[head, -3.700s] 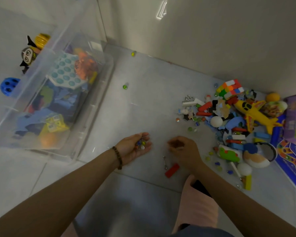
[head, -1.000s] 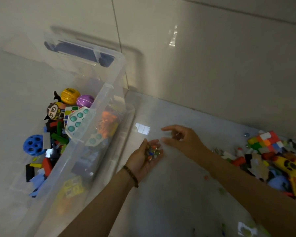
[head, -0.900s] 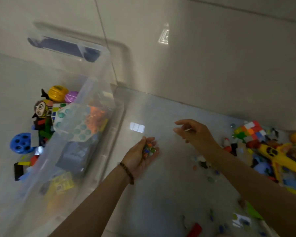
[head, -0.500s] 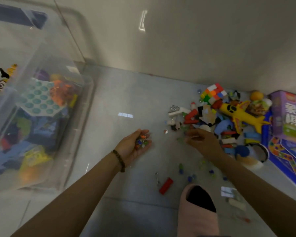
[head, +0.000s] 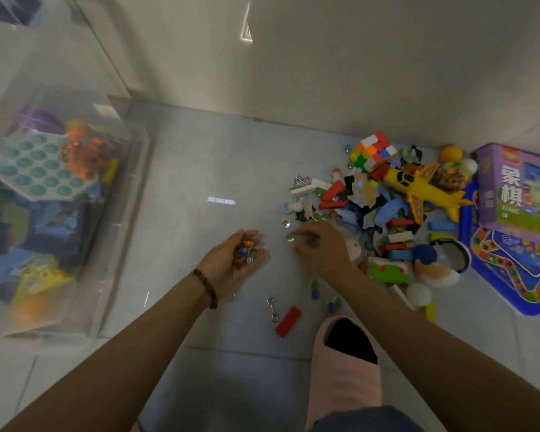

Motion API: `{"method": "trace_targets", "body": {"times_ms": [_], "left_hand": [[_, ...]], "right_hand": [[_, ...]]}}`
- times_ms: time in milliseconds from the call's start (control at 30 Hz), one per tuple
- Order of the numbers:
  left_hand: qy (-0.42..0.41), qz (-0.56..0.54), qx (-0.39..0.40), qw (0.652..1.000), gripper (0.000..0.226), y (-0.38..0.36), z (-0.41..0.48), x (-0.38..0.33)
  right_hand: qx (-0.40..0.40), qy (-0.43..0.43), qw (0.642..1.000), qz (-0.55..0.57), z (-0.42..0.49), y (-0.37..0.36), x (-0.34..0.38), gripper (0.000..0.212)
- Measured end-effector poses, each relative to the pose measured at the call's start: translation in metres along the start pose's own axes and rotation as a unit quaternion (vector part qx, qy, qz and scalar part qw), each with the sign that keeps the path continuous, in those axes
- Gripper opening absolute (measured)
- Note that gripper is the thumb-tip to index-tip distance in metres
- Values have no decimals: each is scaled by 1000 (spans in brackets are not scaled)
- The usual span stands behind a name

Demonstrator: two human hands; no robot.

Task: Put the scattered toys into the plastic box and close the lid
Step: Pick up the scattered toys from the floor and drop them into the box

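Left hand [head: 231,260]: palm up above the floor, fingers cupped; its grip is a narrow hollow holding a heap of marbles [head: 246,252]. A bead bracelet [head: 206,288] circles the wrist.
Right hand [head: 321,247]: palm down, low over the floor at the edge of the toy pile. Forefinger and thumb are curved either side of a green marble [head: 290,237]; I cannot tell whether the grip has closed on it.
Plastic box [head: 131,188]: clear, on the floor at the far left, well apart from both hands, with many toys inside.
Scattered toys: heaped on the floor to the right, among them a yellow toy plane [head: 418,188] and a colour cube puzzle [head: 374,149]. More marbles lie loose near the right wrist.
Beside the pile: a purple game box [head: 518,188] rests on a blue game board [head: 512,269].
Nearer the person: a red block [head: 288,321] just beside a metal clip [head: 272,309], and a pink slipper [head: 346,363] under the right forearm.
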State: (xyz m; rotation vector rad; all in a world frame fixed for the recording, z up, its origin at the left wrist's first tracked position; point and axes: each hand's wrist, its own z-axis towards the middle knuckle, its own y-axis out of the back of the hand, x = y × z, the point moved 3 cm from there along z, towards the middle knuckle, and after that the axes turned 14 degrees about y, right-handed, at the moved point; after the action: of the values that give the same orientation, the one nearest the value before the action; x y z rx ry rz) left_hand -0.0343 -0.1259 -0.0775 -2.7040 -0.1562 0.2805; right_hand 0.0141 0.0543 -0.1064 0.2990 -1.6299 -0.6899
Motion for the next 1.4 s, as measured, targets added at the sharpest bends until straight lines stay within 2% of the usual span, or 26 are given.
{"method": "trace_targets", "body": {"times_ms": [67,167,300,467,600,733,800,933,1100,1267,1333,1400], "left_hand": [[9,-3,-1,1000,31,4,2,5],[14,-4,-6,1000,31,12,6,8],[9,8,-12,1000,31,16,12,7],[-1,31,-19,999,37,7,14,5],[10,38,-12,999,37,5,15,4],[37,2,14,999,35,9,13,4],[51,-22,20,998,33,10,11,4],[27,-45,18,998,30,18,7,-3],[-12,-29,-12,999,27,35,-1,-21],[-24,-49,-13,998,26,45,-5,-28],[-24,-55,-6,998,27,46,-8,-27],[-20,-63,1,998,30,47,-9,-26]], "right_hand": [[2,7,1000,-16,0,-6,3,21],[18,17,1000,-12,2,-11,7,34],[12,13,1000,1,7,-12,10,22],[2,-6,999,32,3,-9,9,20],[-26,-38,991,128,4,-6,23,20],[63,19,977,201,5,-19,58,23],[84,25,978,190,9,-24,62,19],[20,3,991,135,26,-22,45,19],[65,18,994,82,41,-46,45,33],[62,48,997,13,44,-66,49,21],[40,31,999,18,44,-68,49,19],[19,1,997,75,45,-66,58,20]]}}
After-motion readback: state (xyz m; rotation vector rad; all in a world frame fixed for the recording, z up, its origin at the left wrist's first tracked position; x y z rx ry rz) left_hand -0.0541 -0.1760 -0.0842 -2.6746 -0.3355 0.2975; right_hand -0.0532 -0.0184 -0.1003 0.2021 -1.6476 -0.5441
